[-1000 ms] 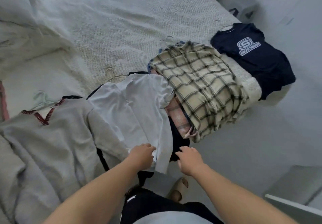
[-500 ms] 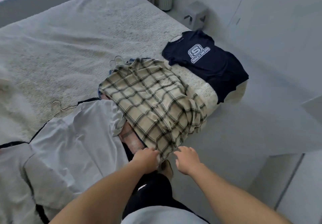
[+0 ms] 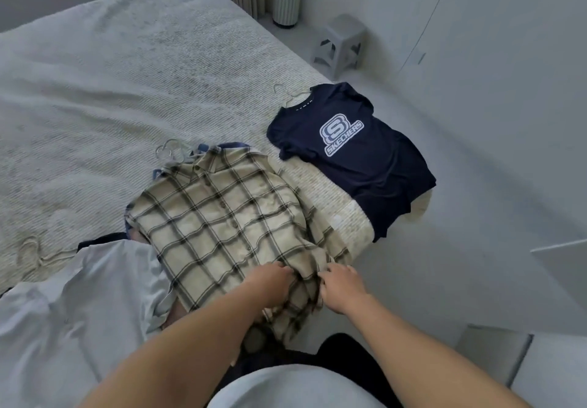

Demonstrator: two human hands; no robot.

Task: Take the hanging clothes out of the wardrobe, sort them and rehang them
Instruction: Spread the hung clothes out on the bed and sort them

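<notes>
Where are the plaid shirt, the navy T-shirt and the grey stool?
plaid shirt [image 3: 222, 217], head view, on its buttoned front
navy T-shirt [image 3: 355, 159], head view, just below its logo
grey stool [image 3: 341, 43], head view, on its side

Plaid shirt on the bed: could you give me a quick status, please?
Left hand and right hand both grip plaid shirt hem. Shirt tops a pile on bed. Nothing blocking.

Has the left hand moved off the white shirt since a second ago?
Yes. The left hand has gone rightward from the white shirt onto the plaid shirt's lower hem, which it now grips, nearer the navy T-shirt.
</notes>
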